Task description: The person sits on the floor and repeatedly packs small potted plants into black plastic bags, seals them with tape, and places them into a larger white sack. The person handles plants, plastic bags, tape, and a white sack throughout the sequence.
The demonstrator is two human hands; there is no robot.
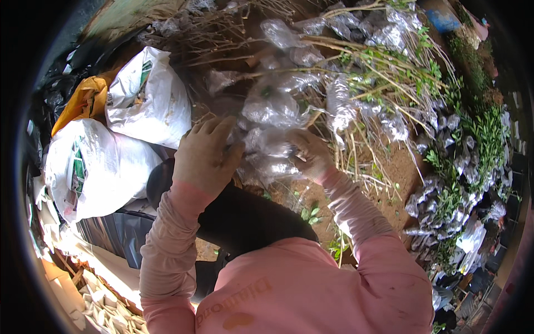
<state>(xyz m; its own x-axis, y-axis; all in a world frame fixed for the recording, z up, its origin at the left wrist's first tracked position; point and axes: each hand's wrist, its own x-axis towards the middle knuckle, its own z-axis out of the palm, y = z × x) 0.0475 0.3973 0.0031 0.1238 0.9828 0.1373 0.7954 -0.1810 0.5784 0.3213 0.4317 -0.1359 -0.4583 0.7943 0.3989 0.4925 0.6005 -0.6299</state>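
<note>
Before me lies a heap of clear plastic wrap (271, 108) bundled around plant roots, with thin woody stems (375, 71) and green leaves coming out to the right. My left hand (208, 154) is at the heap's near left side, fingers spread and bent, its fingertips partly hidden against the plastic. My right hand (311, 154) has its thumb and fingers curled at a blurred piece of clear plastic (275, 146) between both hands; whether it grips the plastic is hard to tell.
White sacks (154, 100) and an orange bag (85, 100) stand on the left, above a black plastic bag (119, 234). Leafy cuttings with plastic-wrapped ends (434, 208) line the right. Bare branches (221, 37) lie at the top. Brown soil (388, 167) shows under the stems.
</note>
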